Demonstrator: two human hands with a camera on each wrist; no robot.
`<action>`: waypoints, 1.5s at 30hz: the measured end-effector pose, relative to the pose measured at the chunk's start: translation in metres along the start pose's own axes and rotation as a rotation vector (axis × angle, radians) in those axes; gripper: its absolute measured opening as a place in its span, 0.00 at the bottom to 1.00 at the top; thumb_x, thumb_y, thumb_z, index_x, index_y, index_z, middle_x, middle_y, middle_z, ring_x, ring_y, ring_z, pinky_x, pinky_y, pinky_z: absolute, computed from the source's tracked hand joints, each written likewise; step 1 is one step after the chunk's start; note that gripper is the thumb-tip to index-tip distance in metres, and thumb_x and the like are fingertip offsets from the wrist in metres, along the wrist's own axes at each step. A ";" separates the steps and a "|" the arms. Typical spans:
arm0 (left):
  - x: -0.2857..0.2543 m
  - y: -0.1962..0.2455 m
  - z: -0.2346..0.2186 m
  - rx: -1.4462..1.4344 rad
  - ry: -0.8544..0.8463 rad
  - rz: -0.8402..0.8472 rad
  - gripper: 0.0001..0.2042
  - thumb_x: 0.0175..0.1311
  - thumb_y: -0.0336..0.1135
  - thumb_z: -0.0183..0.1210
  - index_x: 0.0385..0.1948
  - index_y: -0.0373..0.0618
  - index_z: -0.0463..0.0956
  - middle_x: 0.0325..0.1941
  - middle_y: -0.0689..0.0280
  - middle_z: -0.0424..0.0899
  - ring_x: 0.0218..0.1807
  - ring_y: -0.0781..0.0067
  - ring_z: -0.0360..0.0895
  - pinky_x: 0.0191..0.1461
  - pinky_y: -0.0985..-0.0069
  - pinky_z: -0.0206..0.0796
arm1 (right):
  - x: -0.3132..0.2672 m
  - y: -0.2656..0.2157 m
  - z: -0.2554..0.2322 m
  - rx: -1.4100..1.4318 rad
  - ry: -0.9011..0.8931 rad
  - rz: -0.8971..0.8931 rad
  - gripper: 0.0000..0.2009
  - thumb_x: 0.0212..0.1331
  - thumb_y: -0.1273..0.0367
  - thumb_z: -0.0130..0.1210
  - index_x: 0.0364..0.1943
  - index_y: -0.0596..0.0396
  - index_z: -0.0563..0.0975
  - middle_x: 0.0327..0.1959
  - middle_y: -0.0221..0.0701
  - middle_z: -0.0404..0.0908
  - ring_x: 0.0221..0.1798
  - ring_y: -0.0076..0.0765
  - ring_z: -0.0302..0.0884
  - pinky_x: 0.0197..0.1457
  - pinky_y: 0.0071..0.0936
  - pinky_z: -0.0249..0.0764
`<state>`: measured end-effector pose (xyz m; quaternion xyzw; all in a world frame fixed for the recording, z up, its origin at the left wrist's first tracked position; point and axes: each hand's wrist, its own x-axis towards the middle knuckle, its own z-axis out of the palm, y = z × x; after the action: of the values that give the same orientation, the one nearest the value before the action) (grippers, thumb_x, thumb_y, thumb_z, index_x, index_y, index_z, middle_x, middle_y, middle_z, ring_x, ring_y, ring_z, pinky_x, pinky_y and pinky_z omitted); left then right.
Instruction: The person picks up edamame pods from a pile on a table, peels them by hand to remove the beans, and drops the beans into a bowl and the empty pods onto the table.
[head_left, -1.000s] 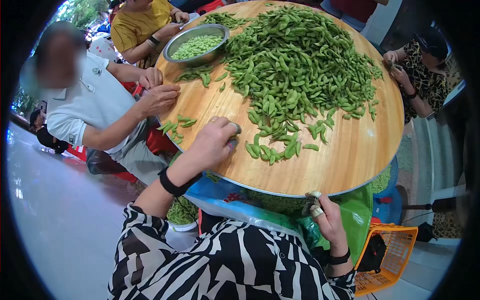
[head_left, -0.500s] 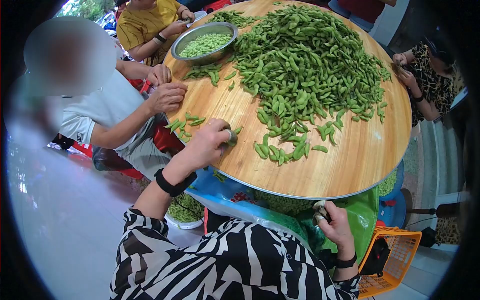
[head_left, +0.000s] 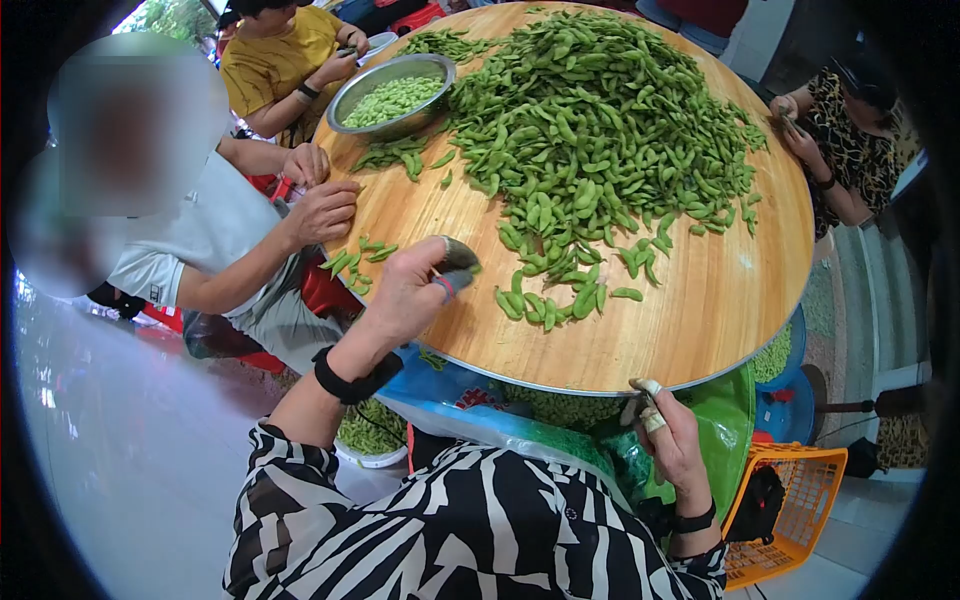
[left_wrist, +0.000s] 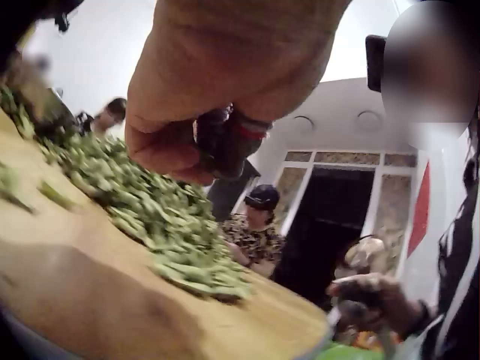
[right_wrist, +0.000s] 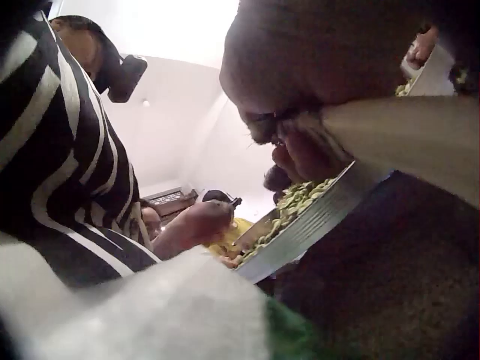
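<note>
My left hand (head_left: pixel 405 285) is over the left front of the round table, fingertips drawn together, with dark covers on the thumb and a finger. A bit of green soybean pod (head_left: pixel 477 268) peeks out at its fingertips. In the left wrist view its fingers (left_wrist: pixel 169 150) curl inward. My right hand (head_left: pixel 675 440) is at the table's front edge, thumb and finger close together in pale wraps and dark covers. I cannot tell whether anything is pinched there. A big heap of soybean pods (head_left: pixel 600 130) covers the table's far middle, with a few loose pods (head_left: pixel 550 310) in front.
The wooden table (head_left: pixel 690 320) has a metal bowl (head_left: pixel 345 128) of shelled beans at far left. Green and blue plastic sheeting (head_left: pixel 715 430) hangs below the front edge. An orange crate (head_left: pixel 800 500) stands at right. Other people sit around, one close on the left (head_left: pixel 200 260).
My left hand has shifted and turned over the table, its covered fingertips now facing right. My right hand dipped below the table edge, then came back up to it.
</note>
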<state>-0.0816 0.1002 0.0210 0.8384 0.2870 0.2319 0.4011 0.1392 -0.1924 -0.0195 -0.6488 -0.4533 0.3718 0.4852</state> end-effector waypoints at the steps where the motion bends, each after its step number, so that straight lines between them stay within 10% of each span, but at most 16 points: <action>1: 0.001 0.013 0.009 -0.254 -0.042 -0.082 0.07 0.56 0.21 0.59 0.36 0.34 0.77 0.34 0.65 0.82 0.37 0.79 0.76 0.43 0.81 0.68 | 0.000 -0.005 0.001 0.122 0.000 0.075 0.19 0.64 0.73 0.42 0.59 0.63 0.69 0.21 0.25 0.71 0.20 0.19 0.65 0.23 0.18 0.62; 11: -0.002 0.078 0.124 -0.893 -0.494 -0.295 0.08 0.55 0.22 0.62 0.38 0.38 0.79 0.36 0.69 0.82 0.36 0.83 0.77 0.42 0.82 0.71 | 0.011 -0.028 0.017 0.543 0.075 0.057 0.23 0.72 0.61 0.38 0.65 0.60 0.61 0.18 0.30 0.69 0.14 0.19 0.61 0.19 0.15 0.58; 25: -0.012 0.083 0.140 -0.925 -0.343 -0.206 0.08 0.58 0.21 0.58 0.39 0.35 0.77 0.33 0.68 0.81 0.33 0.85 0.75 0.37 0.84 0.69 | 0.005 -0.015 0.019 0.712 0.125 0.006 0.21 0.70 0.66 0.43 0.63 0.62 0.65 0.20 0.28 0.70 0.15 0.18 0.61 0.17 0.14 0.58; 34: -0.002 0.063 0.137 -1.505 -0.815 -0.580 0.08 0.59 0.26 0.61 0.39 0.37 0.77 0.27 0.65 0.79 0.26 0.80 0.76 0.25 0.85 0.66 | 0.004 -0.019 0.010 0.933 0.029 0.097 0.19 0.68 0.67 0.48 0.59 0.63 0.70 0.21 0.29 0.72 0.15 0.17 0.62 0.15 0.14 0.57; 37: -0.003 0.061 0.138 -1.211 -0.728 -0.501 0.09 0.58 0.27 0.62 0.40 0.38 0.77 0.31 0.64 0.80 0.28 0.77 0.77 0.29 0.79 0.70 | 0.003 -0.011 0.008 1.039 0.006 0.189 0.20 0.67 0.65 0.50 0.59 0.62 0.69 0.18 0.31 0.71 0.13 0.18 0.62 0.13 0.13 0.57; 40: -0.001 0.072 0.130 -0.313 -0.349 0.423 0.09 0.51 0.26 0.63 0.31 0.36 0.73 0.27 0.56 0.77 0.27 0.60 0.76 0.29 0.71 0.68 | 0.007 -0.006 0.010 1.133 -0.002 0.229 0.21 0.66 0.64 0.52 0.60 0.61 0.68 0.16 0.32 0.70 0.12 0.19 0.62 0.12 0.13 0.57; 45: -0.004 0.071 0.124 -0.013 -0.236 0.680 0.12 0.50 0.22 0.62 0.39 0.38 0.78 0.27 0.58 0.76 0.28 0.61 0.76 0.29 0.68 0.67 | 0.010 -0.006 0.015 1.241 -0.018 0.261 0.22 0.64 0.64 0.53 0.60 0.59 0.68 0.16 0.32 0.69 0.11 0.20 0.62 0.11 0.13 0.58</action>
<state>0.0133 -0.0058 0.0070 0.9045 -0.0581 0.2555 0.3366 0.1270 -0.1778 -0.0182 -0.2934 -0.0747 0.6268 0.7180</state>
